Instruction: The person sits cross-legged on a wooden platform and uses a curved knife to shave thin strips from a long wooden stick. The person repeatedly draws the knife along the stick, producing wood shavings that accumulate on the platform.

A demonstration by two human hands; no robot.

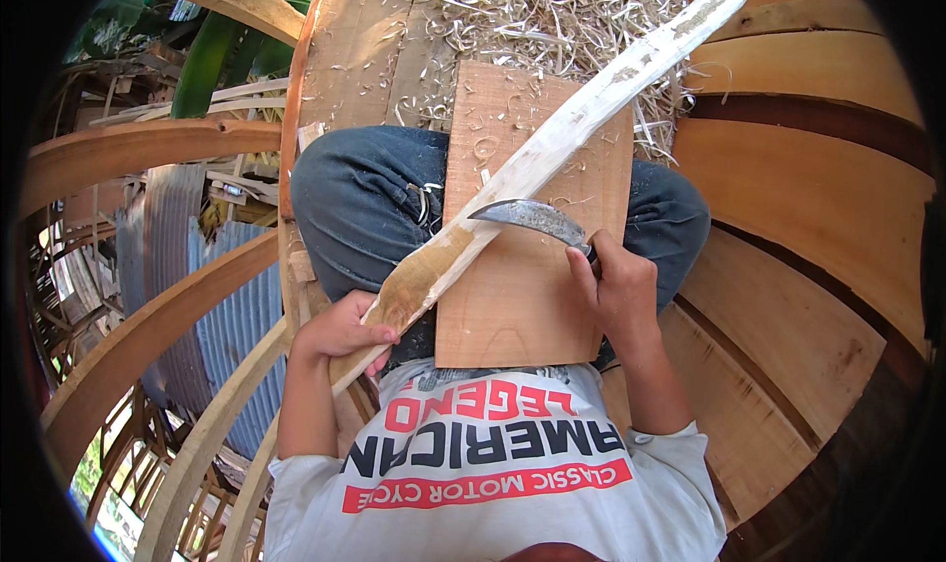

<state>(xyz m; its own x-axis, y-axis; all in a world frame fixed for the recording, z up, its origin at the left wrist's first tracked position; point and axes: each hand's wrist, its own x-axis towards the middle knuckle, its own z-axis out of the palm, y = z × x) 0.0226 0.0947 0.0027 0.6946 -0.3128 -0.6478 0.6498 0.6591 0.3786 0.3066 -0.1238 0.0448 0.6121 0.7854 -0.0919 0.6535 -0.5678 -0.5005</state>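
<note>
A long, pale, partly peeled branch (pixel 552 148) slants from my lower left to the far right, with brown patches left near its close end. My left hand (pixel 352 333) is wrapped round that near end, beside my left hip. In my right hand (pixel 621 281) is a curved knife (pixel 532 217), its dark handle mostly hidden by my fingers. The blade points left and its tip lies over the branch at about mid-length; whether it touches the wood I cannot tell. A flat wooden board (pixel 517 311) rests across my lap beneath the branch.
Curly wood shavings (pixel 552 15) cover the planks (pixel 360 60) beyond my knees. Curved wooden ribs (pixel 158 136) rise at the left, with corrugated metal sheets (pixel 236 326) below them. Wide curved planks (pixel 808 188) with dark gaps line the right side.
</note>
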